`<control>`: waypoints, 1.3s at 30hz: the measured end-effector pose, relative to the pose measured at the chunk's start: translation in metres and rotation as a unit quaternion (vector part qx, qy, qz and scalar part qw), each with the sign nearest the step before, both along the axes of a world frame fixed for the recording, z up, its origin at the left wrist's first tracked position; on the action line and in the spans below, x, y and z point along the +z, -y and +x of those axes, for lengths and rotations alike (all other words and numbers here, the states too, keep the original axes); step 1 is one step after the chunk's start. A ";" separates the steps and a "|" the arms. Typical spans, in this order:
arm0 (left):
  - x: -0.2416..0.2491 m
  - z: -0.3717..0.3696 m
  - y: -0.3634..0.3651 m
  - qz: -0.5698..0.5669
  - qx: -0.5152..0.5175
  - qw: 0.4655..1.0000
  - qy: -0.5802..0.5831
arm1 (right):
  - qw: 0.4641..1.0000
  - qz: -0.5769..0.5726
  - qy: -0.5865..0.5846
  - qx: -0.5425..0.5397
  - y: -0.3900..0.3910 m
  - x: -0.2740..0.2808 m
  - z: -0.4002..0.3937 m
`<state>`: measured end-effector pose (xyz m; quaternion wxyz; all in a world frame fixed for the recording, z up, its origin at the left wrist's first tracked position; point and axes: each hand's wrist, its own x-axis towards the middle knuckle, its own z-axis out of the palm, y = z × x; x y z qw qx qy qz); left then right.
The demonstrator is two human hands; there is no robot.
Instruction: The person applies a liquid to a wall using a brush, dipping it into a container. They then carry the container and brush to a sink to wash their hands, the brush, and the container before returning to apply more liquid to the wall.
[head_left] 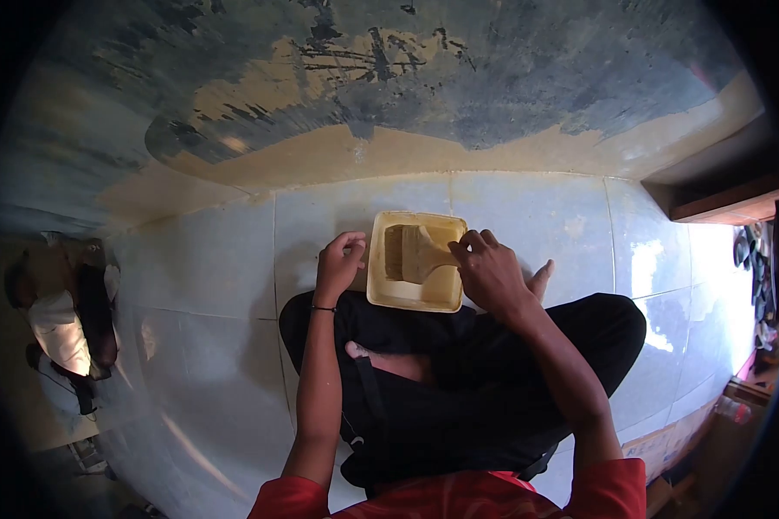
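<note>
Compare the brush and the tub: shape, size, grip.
Shape: the brush is broad-headed and tapering; the tub is squarish and open-topped.
Size: the brush is smaller than the tub.
Grip: the right hand holds the brush; no hand plainly holds the tub.
Shared: both look yellowish.

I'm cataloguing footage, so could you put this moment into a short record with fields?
Left grip: loosely curled beside the left side of the plastic container; contact unclear
Right grip: closed on the paintbrush by its handle
Paintbrush: wide, bristles pointing left, within the container's outline
Container: squarish, yellowish, on the tiled floor
Wall: patchy, dark grey and beige
</note>
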<state>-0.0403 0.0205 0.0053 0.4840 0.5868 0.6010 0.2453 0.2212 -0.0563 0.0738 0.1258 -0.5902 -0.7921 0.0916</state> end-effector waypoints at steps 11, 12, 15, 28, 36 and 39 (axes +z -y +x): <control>-0.015 -0.001 -0.002 0.130 -0.080 0.982 -0.115 | 0.999 -0.009 -0.044 -0.004 0.000 -0.016 -0.014; -0.012 0.000 -0.002 0.111 -0.070 0.987 -0.097 | 0.999 -0.011 -0.044 -0.003 -0.001 -0.016 -0.014; -0.007 0.003 -0.002 0.076 -0.051 0.993 -0.078 | 0.997 -0.054 -0.049 -0.008 -0.002 -0.013 -0.013; -0.002 0.007 -0.003 0.117 -0.058 0.983 -0.129 | 0.995 -0.025 -0.093 0.027 -0.006 -0.026 -0.016; -0.007 0.003 -0.005 0.112 -0.066 0.984 -0.120 | 0.981 -0.122 -0.147 -0.038 -0.006 -0.032 -0.019; -0.012 0.000 -0.007 0.094 -0.069 0.988 -0.103 | 0.969 -0.180 -0.128 -0.109 -0.006 -0.027 -0.019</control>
